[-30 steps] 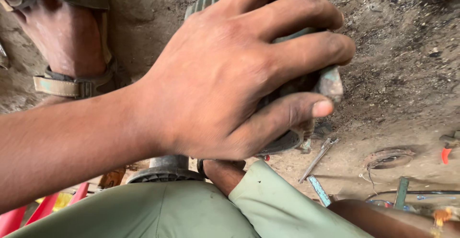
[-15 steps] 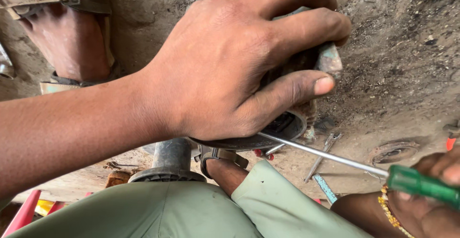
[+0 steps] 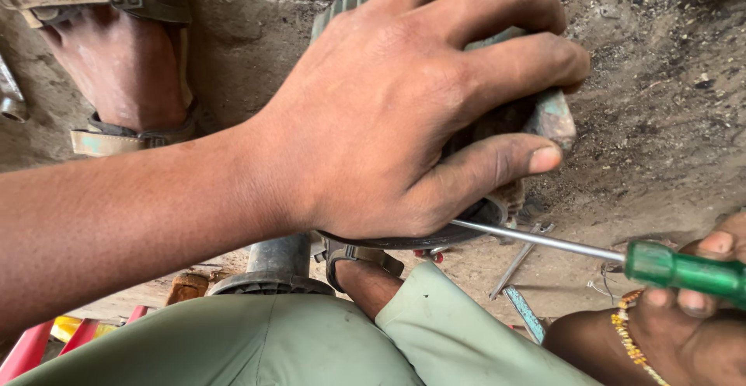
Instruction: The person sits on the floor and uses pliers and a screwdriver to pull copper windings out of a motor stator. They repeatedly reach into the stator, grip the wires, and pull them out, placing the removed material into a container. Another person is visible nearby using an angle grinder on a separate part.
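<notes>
My left hand (image 3: 404, 114) is spread over a grimy green finned motor housing (image 3: 550, 115) and grips it, thumb pressed along its lower side. The housing rests on dirty ground and is mostly hidden by the hand. My right hand (image 3: 699, 331), with a beaded bracelet at the wrist, holds a green-handled screwdriver (image 3: 684, 271) at the lower right. Its steel shaft (image 3: 536, 240) runs left, and the tip sits under the dark round rim of the housing, just below my left thumb.
A sandaled foot (image 3: 124, 67) stands at the upper left. My knee in green trousers (image 3: 256, 347) fills the bottom, with another foot (image 3: 365, 277) beside a dark metal cylinder (image 3: 276, 258). Small metal pieces (image 3: 517, 265) lie on the dirt; red bars (image 3: 31, 347) at the lower left.
My right hand has brought the screwdriver in from the right, and its tip now sits under the housing's rim. My left hand keeps the same grip on the housing.
</notes>
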